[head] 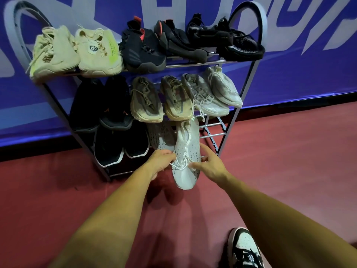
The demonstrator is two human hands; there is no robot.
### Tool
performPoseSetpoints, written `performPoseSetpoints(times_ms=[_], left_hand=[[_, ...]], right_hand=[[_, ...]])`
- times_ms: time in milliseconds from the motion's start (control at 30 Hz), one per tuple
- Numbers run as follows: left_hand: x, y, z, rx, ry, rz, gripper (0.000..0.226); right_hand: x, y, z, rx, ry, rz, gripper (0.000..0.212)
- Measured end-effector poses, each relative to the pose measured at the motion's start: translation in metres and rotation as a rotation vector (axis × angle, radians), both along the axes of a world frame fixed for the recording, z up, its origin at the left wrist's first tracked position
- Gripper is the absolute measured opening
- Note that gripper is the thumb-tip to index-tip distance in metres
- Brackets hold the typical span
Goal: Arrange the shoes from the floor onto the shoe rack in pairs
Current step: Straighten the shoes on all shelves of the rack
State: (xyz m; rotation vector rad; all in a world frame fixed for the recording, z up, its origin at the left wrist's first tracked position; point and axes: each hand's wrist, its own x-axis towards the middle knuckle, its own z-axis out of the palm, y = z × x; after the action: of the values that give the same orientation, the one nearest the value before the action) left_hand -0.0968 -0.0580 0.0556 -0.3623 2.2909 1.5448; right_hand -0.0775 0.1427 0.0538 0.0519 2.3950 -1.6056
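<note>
Since the top and middle shelves of the shoe rack (238,109) already hold three pairs each, the job looks close to finished. The top carries a cream pair (77,51), a black pair with red tabs (154,45) and a black knit pair (228,39). The middle carries a plain black pair (102,105), a tan pair (160,99) and a pale grey pair (212,91).

On the bottom shelf a black pair with white soles (119,146) sits at the left. Just beside it lies a single speckled shoe (161,136), in shadow.

The white shoe (185,149) is the one being placed. Its heel end lies on the bottom shelf against the speckled shoe, which I judge to be its mate, and its toe sticks out over the floor (280,151). The left hand (161,161) grips its left side with curled fingers. The right hand (210,164) holds its right side, fingers over the laces, so both hands are clamped on it.

What seems left is sliding this shoe in level with its partner. No loose shoes show on the floor. The black-and-white sneaker (243,246) at the frame's bottom edge may be on the person's foot, though I cannot tell.
</note>
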Motion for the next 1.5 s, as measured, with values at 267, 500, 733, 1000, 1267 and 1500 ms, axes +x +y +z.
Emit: performPoseSetpoints(times_ms=[267,500,733,1000,1267,1500], left_hand=[[-0.006,0.0,0.002,0.082,-0.063,0.123,0.011],[-0.017,0.014,0.013,0.18,-0.004,0.22,0.012],[-0.031,0.017,0.005,0.236,0.065,0.204,0.062],[-0.045,0.0,-0.006,0.153,0.002,-0.168,0.093],[-0.054,0.007,-0.009,0.062,0.072,-0.111,0.142],[-0.045,0.007,-0.01,-0.06,0.166,-0.175,0.109]], right_hand=[[-0.005,-0.006,0.004,-0.06,-0.054,-0.133,0.05],[-0.002,-0.005,0.006,-0.106,-0.014,-0.219,0.031],[-0.022,-0.005,0.013,-0.259,-0.066,-0.201,0.025],[-0.063,-0.002,0.016,-0.158,-0.082,-0.184,0.035],[-0.08,0.012,0.013,-0.079,-0.192,-0.122,0.032],[-0.062,0.018,0.012,-0.078,-0.158,-0.068,0.024]])
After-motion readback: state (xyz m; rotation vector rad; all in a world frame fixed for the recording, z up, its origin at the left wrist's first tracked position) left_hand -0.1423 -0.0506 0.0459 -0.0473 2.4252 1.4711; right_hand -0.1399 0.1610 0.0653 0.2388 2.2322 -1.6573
